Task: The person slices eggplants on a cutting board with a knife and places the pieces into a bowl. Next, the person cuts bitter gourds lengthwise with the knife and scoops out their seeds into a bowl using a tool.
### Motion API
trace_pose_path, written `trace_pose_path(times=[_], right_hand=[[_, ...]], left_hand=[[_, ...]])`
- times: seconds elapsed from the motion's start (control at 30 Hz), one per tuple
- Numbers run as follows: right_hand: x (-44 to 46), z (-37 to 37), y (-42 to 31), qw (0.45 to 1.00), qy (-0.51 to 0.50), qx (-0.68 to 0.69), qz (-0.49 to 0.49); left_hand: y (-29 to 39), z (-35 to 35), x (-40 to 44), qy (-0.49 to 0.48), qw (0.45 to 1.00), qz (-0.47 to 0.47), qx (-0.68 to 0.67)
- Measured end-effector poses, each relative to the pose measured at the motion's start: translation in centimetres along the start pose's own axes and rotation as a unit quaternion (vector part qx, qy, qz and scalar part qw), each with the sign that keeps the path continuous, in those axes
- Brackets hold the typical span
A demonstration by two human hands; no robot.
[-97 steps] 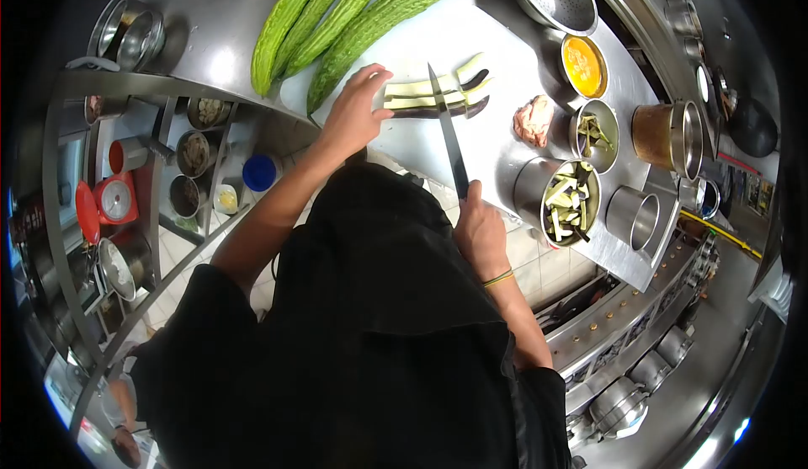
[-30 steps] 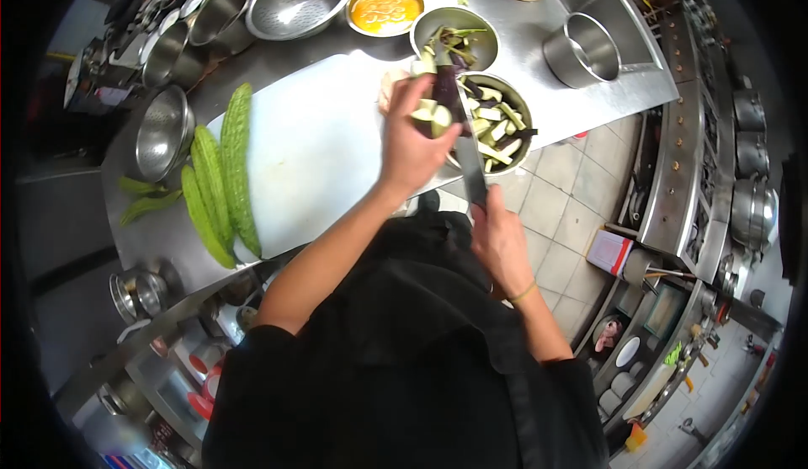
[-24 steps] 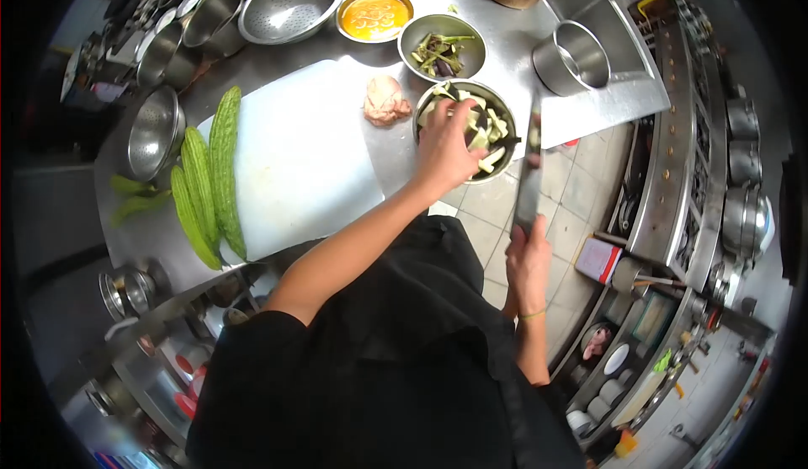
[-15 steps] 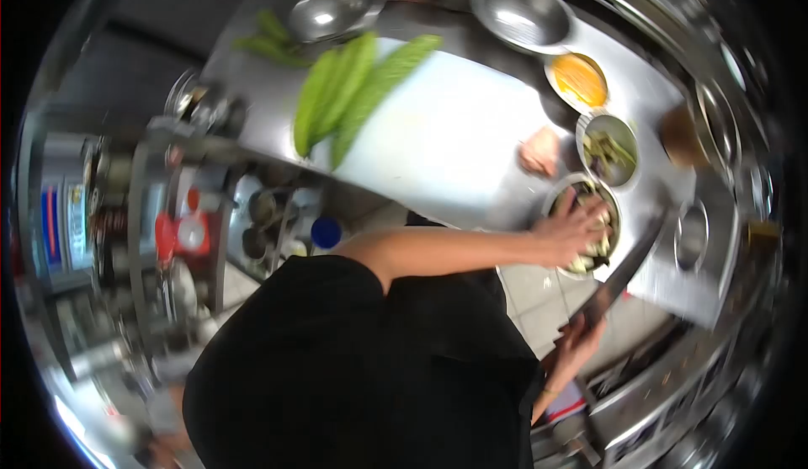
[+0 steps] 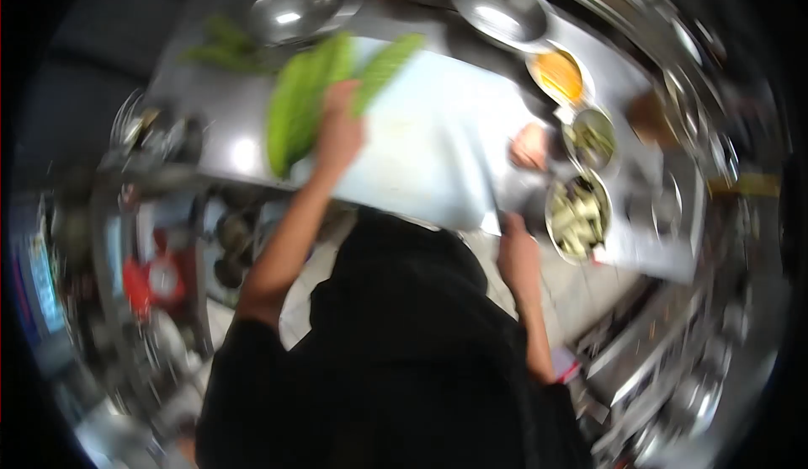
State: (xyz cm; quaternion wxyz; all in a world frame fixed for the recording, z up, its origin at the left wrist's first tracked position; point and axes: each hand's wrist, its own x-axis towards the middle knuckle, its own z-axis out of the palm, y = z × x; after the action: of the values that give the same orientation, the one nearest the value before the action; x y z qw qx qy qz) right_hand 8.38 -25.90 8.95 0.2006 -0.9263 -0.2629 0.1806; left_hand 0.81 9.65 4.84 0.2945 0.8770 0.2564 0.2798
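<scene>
My left hand [image 5: 338, 136] is closed around the near part of a bumpy long green gourd [image 5: 391, 65], covering its lower half; motion blurs the fingers. Other long green gourds [image 5: 295, 111] lie just left of that hand, across the left end of the white cutting board [image 5: 421, 145]. At the board's near right edge, my right hand [image 5: 518, 254] is wrapped round the handle of a knife, its blade [image 5: 495, 184] a dark streak pointing away from me. Right of the knife stands a bowl [image 5: 551, 229] of pale cut vegetable chunks [image 5: 577, 221].
A pinkish lump [image 5: 529, 146] lies by the board's right side. Beyond it are a bowl of green pieces [image 5: 592, 139] and a bowl of orange food [image 5: 559, 76]. Metal bowls [image 5: 501, 14] line the back, with smaller green vegetables [image 5: 225, 45] at far left.
My left hand has left the bowl of chunks and moved left to the gourds. My right hand has brought the knife left from beyond the bowl to the board. The view has shifted.
</scene>
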Motion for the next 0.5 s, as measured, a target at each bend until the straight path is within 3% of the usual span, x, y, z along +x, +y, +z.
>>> trace_pose_path(times=[0.03,0.1,0.27,0.33,0.4,0.43,0.47,0.5], right_hand=[[-0.2,0.9,-1.2,0.999,-0.027,-0.024,0.007],[-0.6,2.1,-3.8,0.998,-0.002,-0.027,0.058],[1.4,6.1,-6.9,0.991,0.113,-0.006,0.068],[2.9,6.6,-8.6,0.987,0.083,0.023,0.137],[3.1,7.8,-8.9,0.975,0.211,0.045,0.046],[2.6,6.2,-9.5,0.963,0.246,0.095,0.051],[2.1,5.1,-8.6,0.934,0.344,0.097,0.018],[1.2,3.0,-6.8,0.911,0.412,0.028,-0.006]], left_hand=[[-1.3,0.1,-0.1,-0.033,0.999,0.014,0.014],[-3.9,0.7,-0.3,-0.105,0.977,0.046,0.179],[-4.1,-1.2,0.8,-0.138,0.974,0.040,0.176],[-4.6,-1.7,0.9,-0.140,0.976,0.063,0.154],[-4.7,-2.1,0.9,-0.143,0.974,0.086,0.153],[-4.9,-2.1,1.0,-0.146,0.974,0.093,0.150],[-5.0,-2.0,1.0,-0.143,0.975,0.091,0.143],[-5.1,-1.9,0.9,-0.141,0.977,0.088,0.136]])
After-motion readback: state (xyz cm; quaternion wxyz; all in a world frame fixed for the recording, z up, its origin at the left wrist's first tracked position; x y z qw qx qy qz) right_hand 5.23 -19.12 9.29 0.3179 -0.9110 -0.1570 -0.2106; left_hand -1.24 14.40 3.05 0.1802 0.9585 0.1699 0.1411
